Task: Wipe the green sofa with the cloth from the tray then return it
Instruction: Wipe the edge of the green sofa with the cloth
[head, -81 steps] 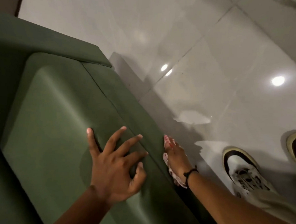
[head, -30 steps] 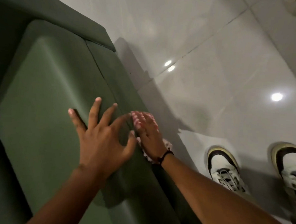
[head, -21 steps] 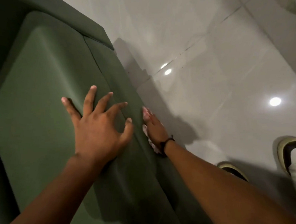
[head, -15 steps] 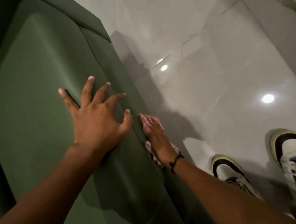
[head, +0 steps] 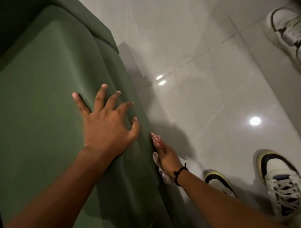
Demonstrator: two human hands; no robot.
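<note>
Left hand (head: 106, 127) splayed flat on the sofa (head: 42, 89) seat, holding nothing. Right hand (head: 166, 155), fingers straight, presses the cloth (head: 163, 176) against the sofa's front face. Risk: we pinch nothing, so any slackening could drop the cloth onto the floor (head: 203, 46).

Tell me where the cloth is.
Head view, lower centre: the cloth lies under the right hand, pressed against the outer side of the green sofa, just right of the left hand.

The left hand (head: 108, 127) lies on the sofa (head: 41, 98); the right hand (head: 166, 154) presses the cloth (head: 164, 176) against its right side (shoes (head: 281, 185) on the floor (head: 203, 46) farther right).
</note>
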